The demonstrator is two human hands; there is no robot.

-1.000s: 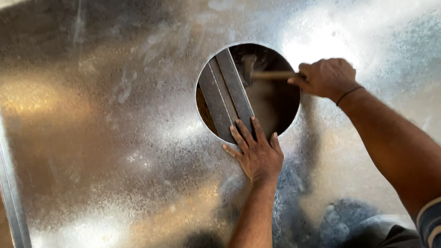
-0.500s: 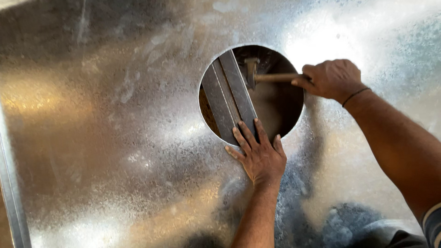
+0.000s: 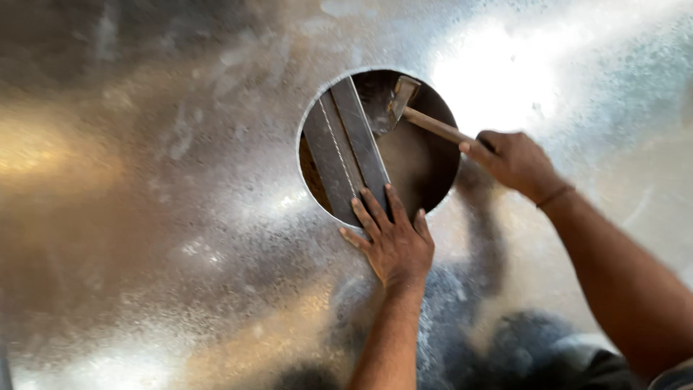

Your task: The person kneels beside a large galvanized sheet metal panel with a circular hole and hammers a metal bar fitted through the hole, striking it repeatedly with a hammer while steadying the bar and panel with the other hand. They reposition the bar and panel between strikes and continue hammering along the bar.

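Observation:
A large galvanised metal sheet (image 3: 166,217) fills the view, with a round hole (image 3: 415,155) cut in it. Through the hole show two grey metal bars (image 3: 346,152) lying side by side on a slant. My left hand (image 3: 393,242) lies flat on the sheet at the hole's lower rim, fingers spread, fingertips on the bars' lower ends. My right hand (image 3: 516,162) grips the wooden handle of a hammer (image 3: 411,112). The hammer's metal head sits inside the hole near its upper rim, beside the bars.
Bright glare lies on the sheet at the upper right (image 3: 505,72). My shadow darkens the sheet below the hands (image 3: 462,325). A dark edge shows at the far lower left.
The hammer's handle has tilted, with my right hand lower and further right than before, and the head stays near the hole's upper rim. My left hand has stayed pressed at the hole's lower rim.

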